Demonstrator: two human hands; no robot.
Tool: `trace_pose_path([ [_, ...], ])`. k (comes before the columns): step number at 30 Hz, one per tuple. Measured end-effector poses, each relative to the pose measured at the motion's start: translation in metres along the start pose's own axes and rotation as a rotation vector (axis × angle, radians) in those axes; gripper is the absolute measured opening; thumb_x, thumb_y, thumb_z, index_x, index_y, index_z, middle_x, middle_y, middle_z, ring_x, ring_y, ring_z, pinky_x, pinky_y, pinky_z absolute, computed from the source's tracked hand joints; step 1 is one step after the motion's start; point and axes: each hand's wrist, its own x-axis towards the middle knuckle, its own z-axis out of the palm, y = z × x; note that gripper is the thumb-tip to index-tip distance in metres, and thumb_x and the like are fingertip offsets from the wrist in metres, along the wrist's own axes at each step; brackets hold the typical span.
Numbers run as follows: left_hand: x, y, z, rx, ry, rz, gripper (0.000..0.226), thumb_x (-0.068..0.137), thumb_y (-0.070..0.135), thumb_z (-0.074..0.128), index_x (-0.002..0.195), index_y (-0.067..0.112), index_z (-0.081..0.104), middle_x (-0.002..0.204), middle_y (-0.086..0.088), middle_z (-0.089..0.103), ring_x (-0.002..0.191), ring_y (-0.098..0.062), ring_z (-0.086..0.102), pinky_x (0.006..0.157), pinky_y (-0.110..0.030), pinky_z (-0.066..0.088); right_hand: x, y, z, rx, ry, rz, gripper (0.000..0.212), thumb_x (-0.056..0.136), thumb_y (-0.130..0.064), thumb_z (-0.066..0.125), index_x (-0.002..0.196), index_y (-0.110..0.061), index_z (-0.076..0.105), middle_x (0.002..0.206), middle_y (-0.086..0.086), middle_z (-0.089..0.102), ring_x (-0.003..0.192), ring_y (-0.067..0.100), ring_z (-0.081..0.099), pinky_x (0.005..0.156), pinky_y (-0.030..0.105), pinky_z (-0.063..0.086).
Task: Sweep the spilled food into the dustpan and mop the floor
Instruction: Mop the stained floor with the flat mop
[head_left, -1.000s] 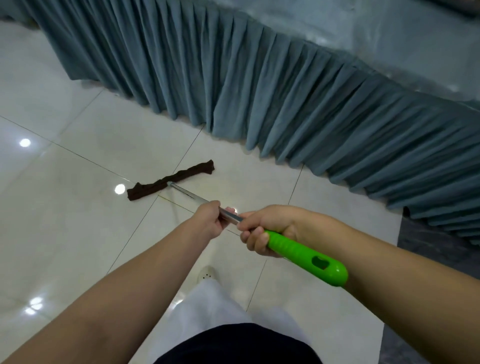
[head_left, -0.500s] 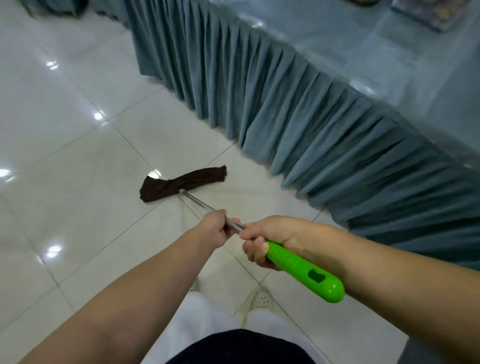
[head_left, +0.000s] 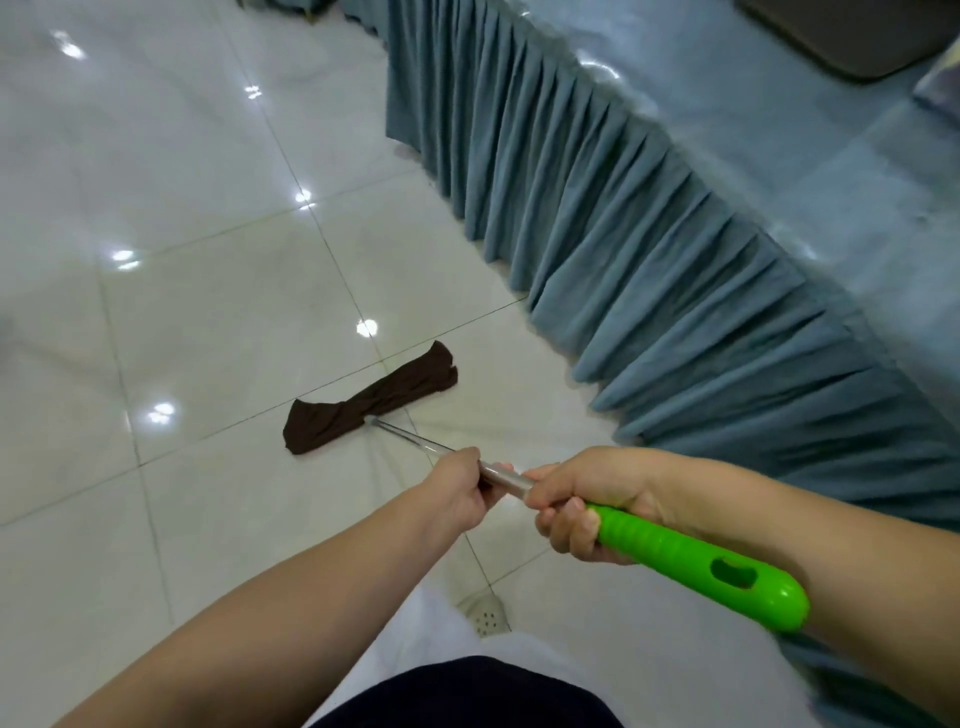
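One mop (head_left: 519, 483) is in play, held in both hands: the left hand (head_left: 457, 491) is wrapped round the bare metal shaft (head_left: 410, 440) further down, the right hand (head_left: 587, 501) is curled round the top of the green grip (head_left: 691, 564), and the two sit close together with a short stretch of shaft showing between them. The mop's dark brown cloth (head_left: 371, 397) lies flat on the floor (head_left: 208, 338), out ahead of the person and near the pleated blue skirt (head_left: 649, 260) of the table, but not touching it. The mop looks light, judging by how easily it is carried at that slant. Its shaft is stiff, while the cloth is soft and limp and will probably drag and bunch rather than glide, since it already looks creased towards the middle. The polished metal is likely the slipperier place to hold, and the ribbed grip the surer one (the pairing used here, one hand on each, seems sound for pushing and steering). The glossy tiles throw back ceiling lights and may turn slick once wet. Counted: one mop, one cloth, one grip, two hands, one toe of a light perforated shoe (head_left: 485, 616) below the hands. No dustpan, broom or spilled food shows anywhere in view, so the sweeping looks finished and the mopping is the step in hand
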Motion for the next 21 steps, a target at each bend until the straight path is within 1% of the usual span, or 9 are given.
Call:
trace_pose_path([
  [2, 0.007, 0.011, -0.001, -0.005, 0.004, 0.014, 0.015, 0.101, 0.015, 0.033, 0.107, 0.003, 0.04, 0.073, -0.015, 0.053, 0.062, -0.022, 0.055, 0.029, -0.022, 0.046, 0.007, -0.01, 0.005, -0.037, 0.023, -0.021, 0.031, 0.098, -0.003, 0.035, 0.112, -0.029, 0.043, 0.048, 0.002, 0.037, 0.026, 0.004, 0.033, 0.026, 0.008, 0.027],
  [3, 0.012, 0.017, -0.002, -0.003, 0.007, 0.019, 0.015, 0.101, 0.015, 0.033, 0.106, 0.004, 0.04, 0.072, -0.014, 0.052, 0.061, -0.022, 0.053, 0.029, -0.022, 0.046, 0.011, -0.015, 0.009, -0.055, 0.035, -0.034, 0.03, 0.098, -0.002, 0.035, 0.112, -0.027, 0.043, 0.047, 0.003, 0.038, 0.026, 0.004, 0.033, 0.026, 0.008, 0.026],
  [6, 0.027, 0.04, -0.009, -0.012, 0.018, 0.014, 0.016, 0.101, 0.016, 0.031, 0.097, 0.004, 0.04, 0.069, -0.013, 0.048, 0.056, -0.02, 0.049, 0.031, -0.02, 0.046, 0.023, -0.034, 0.022, -0.087, 0.048, -0.053, 0.018, 0.098, -0.003, 0.036, 0.098, -0.018, 0.046, 0.052, 0.004, 0.04, 0.024, 0.004, 0.032, 0.025, 0.009, 0.026],
  [8, 0.035, 0.059, -0.015, -0.022, 0.021, 0.009, 0.023, 0.101, 0.017, 0.03, 0.085, 0.004, 0.039, 0.067, -0.012, 0.047, 0.055, -0.019, 0.047, 0.032, -0.019, 0.046, 0.032, -0.047, 0.033, -0.082, 0.054, -0.072, 0.017, 0.098, -0.004, 0.036, 0.09, -0.016, 0.046, 0.059, 0.004, 0.039, 0.023, 0.004, 0.033, 0.025, 0.009, 0.026],
  [9, 0.039, 0.069, -0.019, -0.025, 0.025, 0.005, 0.026, 0.101, 0.018, 0.03, 0.081, 0.005, 0.039, 0.066, -0.011, 0.046, 0.055, -0.019, 0.046, 0.033, -0.019, 0.046, 0.037, -0.054, 0.04, -0.075, 0.057, -0.083, 0.018, 0.099, -0.004, 0.037, 0.087, -0.016, 0.046, 0.06, 0.004, 0.039, 0.023, 0.004, 0.033, 0.025, 0.009, 0.027],
  [13, 0.053, 0.113, -0.029, 0.001, 0.05, 0.004, 0.027, 0.101, 0.019, 0.032, 0.081, 0.004, 0.04, 0.068, -0.011, 0.049, 0.056, -0.019, 0.048, 0.032, -0.02, 0.046, 0.046, -0.092, 0.062, -0.004, 0.038, -0.084, 0.023, 0.098, -0.005, 0.039, 0.08, -0.017, 0.047, 0.06, 0.003, 0.04, 0.023, 0.005, 0.033, 0.024, 0.009, 0.026],
  [16, 0.065, 0.155, -0.029, 0.028, 0.04, 0.013, 0.028, 0.101, 0.018, 0.033, 0.08, 0.001, 0.042, 0.067, -0.013, 0.05, 0.055, -0.02, 0.049, 0.031, -0.02, 0.045, 0.047, -0.135, 0.076, 0.06, 0.007, -0.051, 0.019, 0.097, -0.007, 0.042, 0.079, -0.01, 0.048, 0.056, 0.004, 0.043, 0.023, 0.006, 0.035, 0.023, 0.01, 0.028],
  [18, 0.073, 0.185, -0.029, 0.017, 0.039, 0.019, 0.028, 0.101, 0.018, 0.033, 0.079, 0.002, 0.041, 0.068, -0.013, 0.05, 0.054, -0.02, 0.048, 0.03, -0.019, 0.044, 0.051, -0.163, 0.087, 0.062, 0.012, -0.049, 0.019, 0.097, -0.007, 0.042, 0.079, -0.008, 0.048, 0.051, 0.005, 0.045, 0.024, 0.006, 0.035, 0.023, 0.011, 0.028],
  [21, 0.087, 0.227, -0.036, -0.023, 0.039, 0.024, 0.024, 0.1, 0.018, 0.035, 0.081, 0.004, 0.038, 0.07, -0.012, 0.047, 0.056, -0.019, 0.047, 0.033, -0.019, 0.044, 0.064, -0.2, 0.11, 0.004, 0.043, -0.072, 0.021, 0.097, -0.005, 0.038, 0.079, -0.012, 0.046, 0.049, 0.004, 0.044, 0.024, 0.005, 0.034, 0.025, 0.009, 0.027],
])
